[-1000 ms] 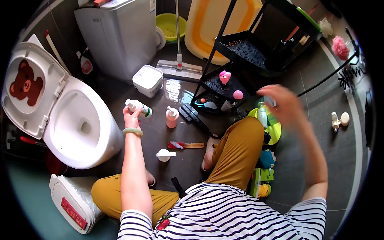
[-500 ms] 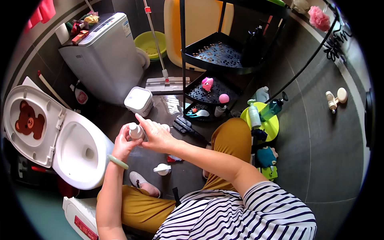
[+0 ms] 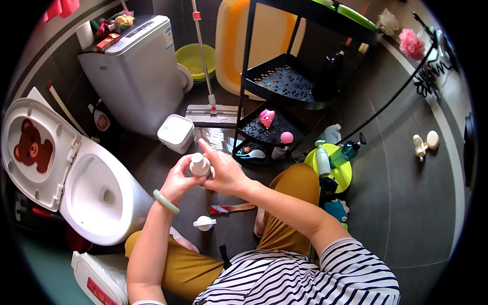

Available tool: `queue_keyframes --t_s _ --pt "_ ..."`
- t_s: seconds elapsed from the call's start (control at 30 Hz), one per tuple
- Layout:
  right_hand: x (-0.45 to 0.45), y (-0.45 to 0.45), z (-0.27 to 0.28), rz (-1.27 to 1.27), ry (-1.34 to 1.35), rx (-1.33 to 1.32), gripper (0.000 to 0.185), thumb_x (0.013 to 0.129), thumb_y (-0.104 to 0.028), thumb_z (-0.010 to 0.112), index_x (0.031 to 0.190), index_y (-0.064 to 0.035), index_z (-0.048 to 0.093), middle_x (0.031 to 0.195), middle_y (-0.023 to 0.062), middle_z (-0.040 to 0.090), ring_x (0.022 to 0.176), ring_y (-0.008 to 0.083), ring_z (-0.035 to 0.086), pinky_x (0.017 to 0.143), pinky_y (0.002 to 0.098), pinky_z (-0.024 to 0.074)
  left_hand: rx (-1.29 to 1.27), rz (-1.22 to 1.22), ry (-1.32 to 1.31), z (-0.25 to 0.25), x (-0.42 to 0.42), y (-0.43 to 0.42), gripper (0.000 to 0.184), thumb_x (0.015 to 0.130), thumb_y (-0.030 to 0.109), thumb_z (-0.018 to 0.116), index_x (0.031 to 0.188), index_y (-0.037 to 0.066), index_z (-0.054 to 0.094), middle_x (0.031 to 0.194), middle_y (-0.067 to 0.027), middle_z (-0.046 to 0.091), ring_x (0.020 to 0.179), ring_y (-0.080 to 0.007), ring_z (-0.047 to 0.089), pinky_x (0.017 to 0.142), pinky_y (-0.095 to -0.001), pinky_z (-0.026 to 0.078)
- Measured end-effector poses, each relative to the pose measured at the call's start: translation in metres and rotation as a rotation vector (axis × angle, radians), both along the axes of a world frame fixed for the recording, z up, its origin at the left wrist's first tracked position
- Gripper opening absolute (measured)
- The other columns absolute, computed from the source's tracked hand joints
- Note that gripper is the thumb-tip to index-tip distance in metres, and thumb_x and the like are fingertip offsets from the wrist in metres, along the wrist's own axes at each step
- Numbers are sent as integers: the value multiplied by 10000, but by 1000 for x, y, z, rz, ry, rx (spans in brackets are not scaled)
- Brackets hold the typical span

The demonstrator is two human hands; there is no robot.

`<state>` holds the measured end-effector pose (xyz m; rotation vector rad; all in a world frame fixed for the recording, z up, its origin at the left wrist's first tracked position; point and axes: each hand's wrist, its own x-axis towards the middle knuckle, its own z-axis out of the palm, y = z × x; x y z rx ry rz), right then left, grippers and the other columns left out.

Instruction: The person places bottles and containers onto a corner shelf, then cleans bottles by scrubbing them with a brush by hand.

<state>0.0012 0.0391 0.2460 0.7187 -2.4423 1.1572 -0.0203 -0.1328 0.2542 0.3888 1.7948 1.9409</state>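
A small white bottle [image 3: 200, 165] with a rounded white top is held between my two hands, above the floor. My left hand [image 3: 179, 180] wraps round its left side, thumb across the front; a pale green bangle [image 3: 166, 202] sits on that wrist. My right hand [image 3: 227, 174] grips the bottle's right side, its index finger pointing up and away. My fingers hide most of the bottle's body. Below them on the floor lie a brush [image 3: 230, 208] with red and white bristles and a wooden handle, and a white pump-top bottle [image 3: 205, 223] seen from above.
The open toilet [image 3: 104, 195] is at left, a lidded white tub [image 3: 176, 133] ahead. A black corner rack [image 3: 284, 81] stands beyond my hands. At right, a yellow-green basin [image 3: 346, 175] holds bottles. A flat mop [image 3: 213, 115] leans near the washing machine [image 3: 134, 76].
Both hands have shifted right with the white bottle between them. The brush on the floor, mostly covered by my right arm before, now shows nearly whole. The view has shifted a little.
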Motion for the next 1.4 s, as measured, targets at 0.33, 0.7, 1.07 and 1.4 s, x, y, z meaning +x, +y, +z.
queue_keyframes --t_s 0.33,0.7,1.07,1.4 --pt "-30 54 -1 -97 -268 -156 941 615 -158 711 1380 -40 176 1026 141 550 937 240 564 852 314 429 -98 280 18 9 -13 -12 689 770 323 660 1356 175 331 1355 -108 346 1246 -244 326 1012 -428 235" --pt "-118 161 -54 -655 -102 -90 891 564 -249 739 1304 -1 308 1009 147 562 953 299 557 838 358 436 -75 386 -3 22 3 -41 605 812 331 615 1337 162 366 1320 -65 393 1212 -185 354 984 -365 256" --pt "-156 149 -104 -808 -220 -46 914 578 -308 733 1323 -24 286 1103 147 552 1064 319 510 915 400 383 -117 464 -32 28 4 -51 577 827 311 598 1332 145 374 1324 -64 393 1205 -169 369 969 -333 277" --pt "-131 181 -90 -587 -191 -242 573 640 -86 701 1153 13 466 1026 120 575 923 181 582 810 284 465 -144 448 5 26 -4 -45 565 819 323 605 1316 148 400 1312 -70 408 1190 -175 394 965 -342 276"
